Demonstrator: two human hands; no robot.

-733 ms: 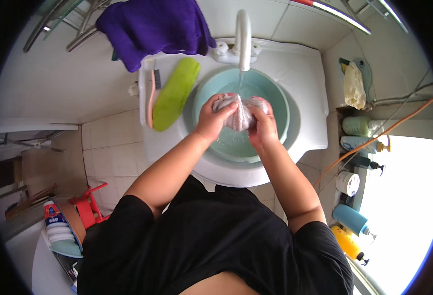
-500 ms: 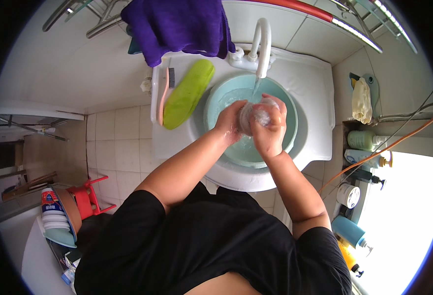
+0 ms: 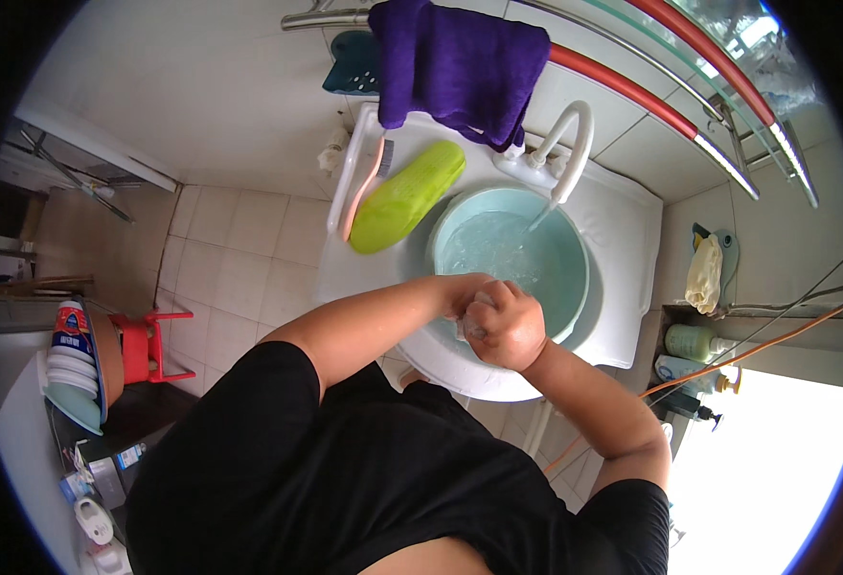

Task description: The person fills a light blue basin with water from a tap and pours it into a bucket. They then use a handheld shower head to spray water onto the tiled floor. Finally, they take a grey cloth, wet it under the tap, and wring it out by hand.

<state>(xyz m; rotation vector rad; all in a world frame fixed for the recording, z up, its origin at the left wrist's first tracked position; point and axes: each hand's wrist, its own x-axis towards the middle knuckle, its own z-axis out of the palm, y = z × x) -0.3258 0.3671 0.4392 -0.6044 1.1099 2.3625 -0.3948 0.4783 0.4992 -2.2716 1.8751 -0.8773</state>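
Observation:
My left hand and my right hand are closed together around a wet whitish bundle, perhaps a cloth or mesh. Most of it is hidden by my fingers. Both hands are over the near rim of a pale aqua plastic basin that sits in a white sink. Water runs from the white curved faucet into the basin, which holds rippling water.
A lime-green, sole-shaped thing and a pink-handled brush lie on the sink's left ledge. Above hangs a purple towel by a red rail. Pump bottles stand at right, a red stool at left.
My hands have drawn toward me, from under the faucet stream to the basin's near rim, still gripping the bundle. The view has shifted, so the sink appears farther right and lower.

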